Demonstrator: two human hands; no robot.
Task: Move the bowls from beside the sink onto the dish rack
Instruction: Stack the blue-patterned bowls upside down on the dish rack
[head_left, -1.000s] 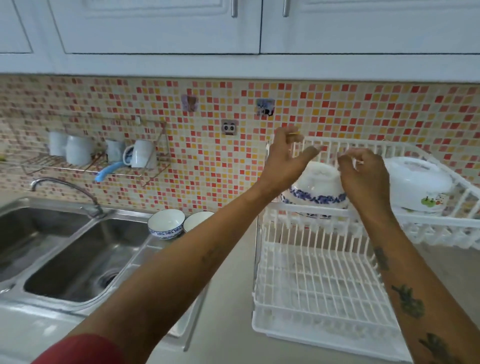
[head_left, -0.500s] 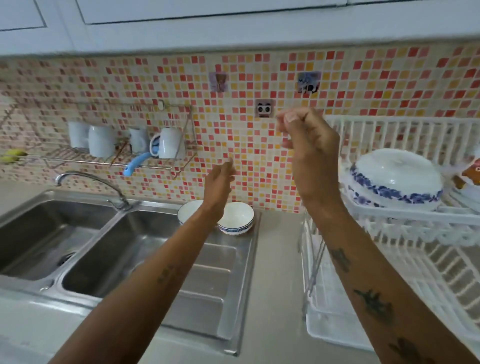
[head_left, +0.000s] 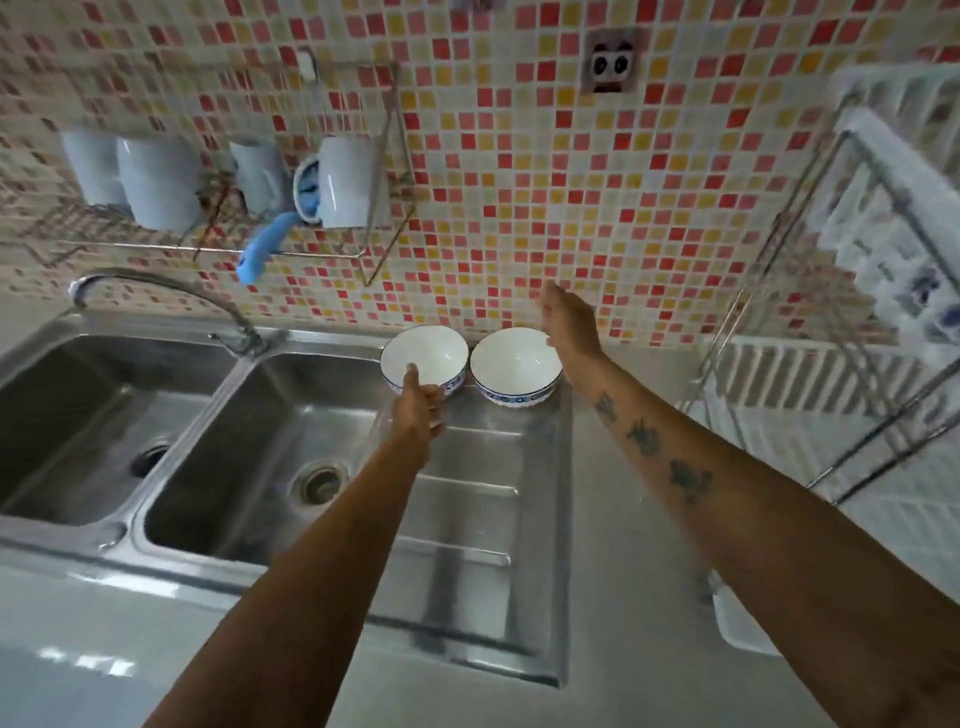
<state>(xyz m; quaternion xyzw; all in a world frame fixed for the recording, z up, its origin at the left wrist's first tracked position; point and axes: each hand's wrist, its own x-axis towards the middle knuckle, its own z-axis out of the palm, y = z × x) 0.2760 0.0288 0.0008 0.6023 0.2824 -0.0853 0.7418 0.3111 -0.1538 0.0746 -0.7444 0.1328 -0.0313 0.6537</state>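
Head view: left hand (head_left: 418, 410) has its fingers (head_left: 412, 375) over the near rim of the left white ceramic bowl with blue-patterned band (head_left: 423, 356); whether they are clamped on it cannot be told. Right hand (head_left: 569, 325) is at the far right rim of the matching right white bowl (head_left: 514, 364), fingers apart, contact unclear. Both bowls stand upright, touching, at the back of the stainless steel drainboard (head_left: 467, 519) beside the double sink (head_left: 208, 441). White plastic dish rack (head_left: 810, 379) stands well apart at right on the desk (head_left: 623, 597), blurred.
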